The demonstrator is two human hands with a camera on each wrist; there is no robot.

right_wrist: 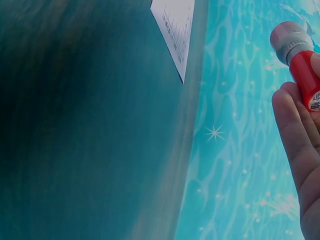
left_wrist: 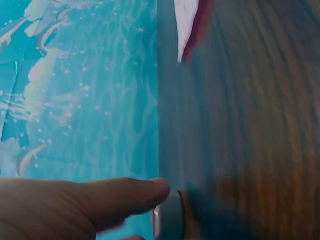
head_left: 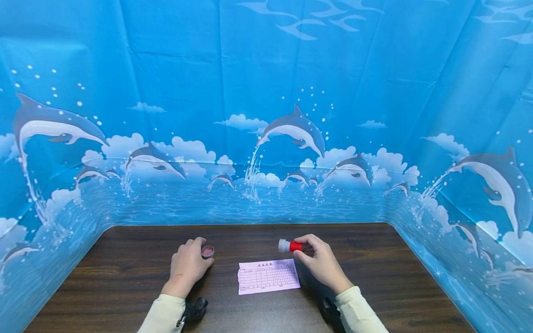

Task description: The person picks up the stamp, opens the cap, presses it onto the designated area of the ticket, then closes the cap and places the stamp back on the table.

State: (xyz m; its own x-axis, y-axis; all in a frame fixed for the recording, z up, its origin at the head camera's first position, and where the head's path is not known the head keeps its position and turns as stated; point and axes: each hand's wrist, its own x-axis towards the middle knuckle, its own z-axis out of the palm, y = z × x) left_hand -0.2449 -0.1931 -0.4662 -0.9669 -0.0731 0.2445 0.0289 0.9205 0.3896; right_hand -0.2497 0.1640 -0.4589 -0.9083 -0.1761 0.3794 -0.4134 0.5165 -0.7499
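Note:
In the head view, my right hand (head_left: 322,261) pinches a hand stamp (head_left: 296,246) between thumb and fingers. It has a red barrel and a pale, see-through round head pointing left. The right wrist view shows the stamp (right_wrist: 303,70) with printed characters on the red end. On the left, my hand (head_left: 189,263) pinches a small round cap (head_left: 207,251) with a clear rim and pinkish inside. The left wrist view shows the thumb (left_wrist: 135,195) against the cap's side. Between the hands lies a pink printed form (head_left: 268,276) with a ruled table.
The dark wood-grain table (head_left: 166,233) carries the form near its middle. A blue backdrop (head_left: 266,194) printed with dolphins hangs behind the table and along both sides. Black straps with cameras (head_left: 195,309) sit on both wrists over pale sleeves.

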